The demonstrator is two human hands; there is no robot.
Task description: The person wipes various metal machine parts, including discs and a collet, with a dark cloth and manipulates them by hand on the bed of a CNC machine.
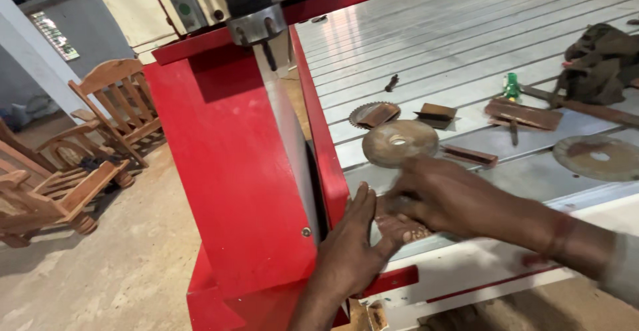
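My left hand (356, 244) lies palm up at the near edge of the grey slotted machine bed (466, 44), its fingers flat against the red machine frame (233, 171). A little pile of small brownish bits (418, 233) rests in or just beside that palm. My right hand (446, 194) hovers over the palm, blurred, fingers bent together near the bits; whether it pinches any is unclear. Just beyond the hands a rusty round saw blade (399, 142) lies flat on the bed.
More rusty blades (597, 157), metal clamps (522, 113), a small green bottle (511, 86) and a dark rag (602, 61) lie on the bed. The router spindle (256, 24) hangs above the red frame. Wooden chairs (113, 111) stand on the concrete floor at left.
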